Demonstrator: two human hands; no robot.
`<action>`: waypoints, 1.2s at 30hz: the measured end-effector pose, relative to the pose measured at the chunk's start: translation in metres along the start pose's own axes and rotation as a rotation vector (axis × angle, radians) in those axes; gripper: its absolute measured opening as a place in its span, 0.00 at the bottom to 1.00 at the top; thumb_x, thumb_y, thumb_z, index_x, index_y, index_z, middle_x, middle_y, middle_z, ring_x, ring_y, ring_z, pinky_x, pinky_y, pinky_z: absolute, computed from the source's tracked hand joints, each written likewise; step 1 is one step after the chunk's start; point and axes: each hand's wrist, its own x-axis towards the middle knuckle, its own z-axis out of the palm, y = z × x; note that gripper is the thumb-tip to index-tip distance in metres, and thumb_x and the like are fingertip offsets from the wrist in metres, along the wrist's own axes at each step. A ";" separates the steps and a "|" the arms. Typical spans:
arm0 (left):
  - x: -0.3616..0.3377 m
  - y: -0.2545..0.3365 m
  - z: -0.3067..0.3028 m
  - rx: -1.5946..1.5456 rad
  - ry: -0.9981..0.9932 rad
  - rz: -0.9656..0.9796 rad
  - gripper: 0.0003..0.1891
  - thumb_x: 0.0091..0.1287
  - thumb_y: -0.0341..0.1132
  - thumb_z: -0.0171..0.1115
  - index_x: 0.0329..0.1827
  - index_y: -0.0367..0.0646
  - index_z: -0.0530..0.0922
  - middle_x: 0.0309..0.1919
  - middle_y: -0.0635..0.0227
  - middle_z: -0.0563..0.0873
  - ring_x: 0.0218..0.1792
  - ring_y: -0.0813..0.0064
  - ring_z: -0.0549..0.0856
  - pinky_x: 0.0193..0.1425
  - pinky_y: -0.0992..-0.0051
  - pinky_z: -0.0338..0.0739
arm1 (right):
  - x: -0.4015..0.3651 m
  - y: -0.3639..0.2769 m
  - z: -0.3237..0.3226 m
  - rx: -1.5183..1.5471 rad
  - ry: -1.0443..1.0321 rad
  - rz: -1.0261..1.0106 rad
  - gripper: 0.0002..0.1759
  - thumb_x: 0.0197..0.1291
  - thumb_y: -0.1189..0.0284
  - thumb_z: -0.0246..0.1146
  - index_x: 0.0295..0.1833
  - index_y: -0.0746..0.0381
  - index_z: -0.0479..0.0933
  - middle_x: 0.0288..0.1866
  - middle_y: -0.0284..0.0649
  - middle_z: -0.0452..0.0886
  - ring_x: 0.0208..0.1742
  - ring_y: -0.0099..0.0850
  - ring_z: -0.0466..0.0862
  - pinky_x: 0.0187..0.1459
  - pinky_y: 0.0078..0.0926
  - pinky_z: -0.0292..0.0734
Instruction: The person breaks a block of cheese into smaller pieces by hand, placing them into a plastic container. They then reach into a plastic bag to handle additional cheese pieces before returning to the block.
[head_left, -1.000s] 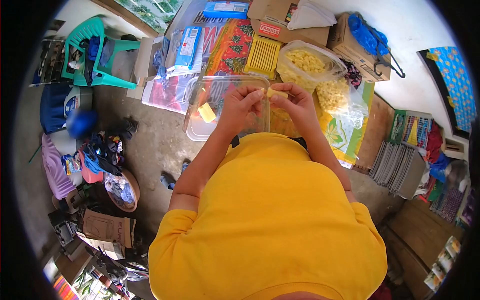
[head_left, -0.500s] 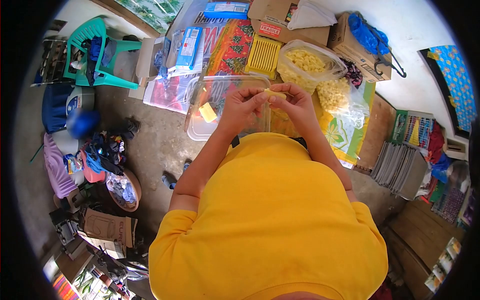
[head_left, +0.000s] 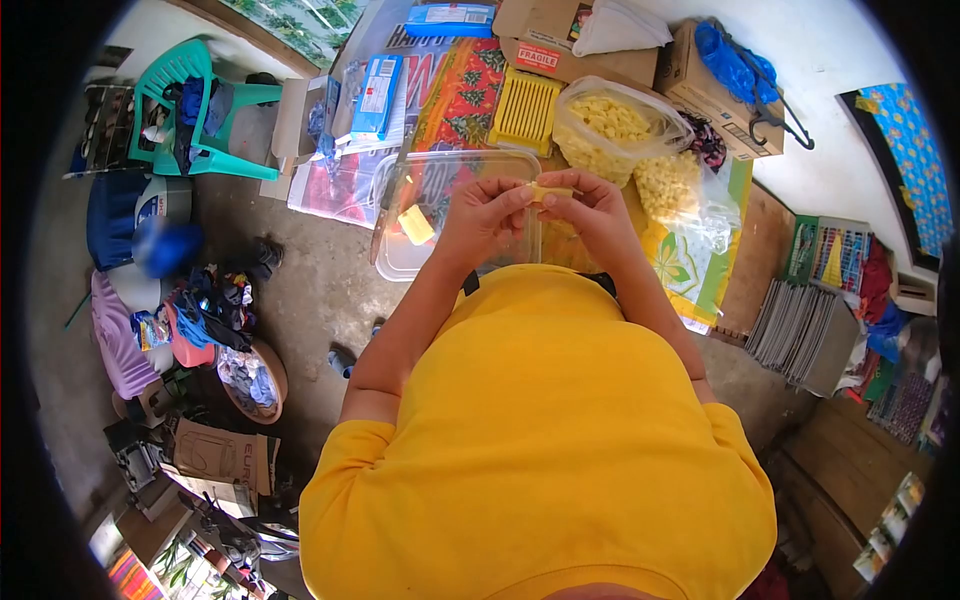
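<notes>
While between hands (head_left: 487,215) — yellow strip (head_left: 550,192) (crosswise)

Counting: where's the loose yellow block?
Head view: yellow block in the clear container, left of the left hand, which pinches a yellow piece with the right hand.

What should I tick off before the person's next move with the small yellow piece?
1. Two-handed grip: ok. The left hand and right hand both pinch the yellow piece at the fingertips.
2. Clear container close by: ok. It lies directly under the hands in the head view.
3. Room in the container: ok. Only one yellow block shows inside.
4. Bag of yellow pieces close by: ok. It sits just beyond the right hand.
5. State of the held piece: cannot tell. It is too small to make out.
</notes>
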 end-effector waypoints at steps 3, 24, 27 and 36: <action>-0.001 0.001 0.002 -0.028 -0.002 -0.007 0.08 0.62 0.35 0.67 0.38 0.40 0.82 0.20 0.76 0.78 0.19 0.86 0.75 0.23 0.86 0.68 | 0.000 0.001 -0.001 0.001 0.010 0.003 0.14 0.56 0.78 0.65 0.49 0.70 0.77 0.42 0.39 0.81 0.41 0.25 0.84 0.45 0.22 0.79; 0.000 0.001 -0.001 -0.052 0.030 0.007 0.07 0.62 0.34 0.67 0.37 0.40 0.82 0.20 0.76 0.78 0.20 0.87 0.75 0.23 0.85 0.68 | 0.002 -0.003 0.008 0.128 0.024 0.026 0.13 0.59 0.74 0.63 0.48 0.68 0.75 0.40 0.37 0.81 0.38 0.23 0.83 0.43 0.23 0.79; 0.000 -0.001 -0.002 0.026 0.062 0.081 0.08 0.62 0.34 0.67 0.38 0.39 0.82 0.21 0.76 0.79 0.20 0.87 0.75 0.23 0.85 0.67 | 0.005 0.000 0.007 0.136 0.091 0.068 0.12 0.59 0.74 0.63 0.47 0.66 0.74 0.39 0.35 0.80 0.36 0.21 0.81 0.40 0.21 0.77; -0.010 0.002 -0.011 0.413 0.080 0.326 0.09 0.61 0.32 0.68 0.41 0.38 0.82 0.31 0.71 0.85 0.26 0.85 0.80 0.26 0.83 0.75 | 0.014 0.012 0.012 0.123 -0.038 0.150 0.10 0.61 0.73 0.62 0.46 0.63 0.74 0.38 0.34 0.80 0.36 0.21 0.81 0.37 0.20 0.77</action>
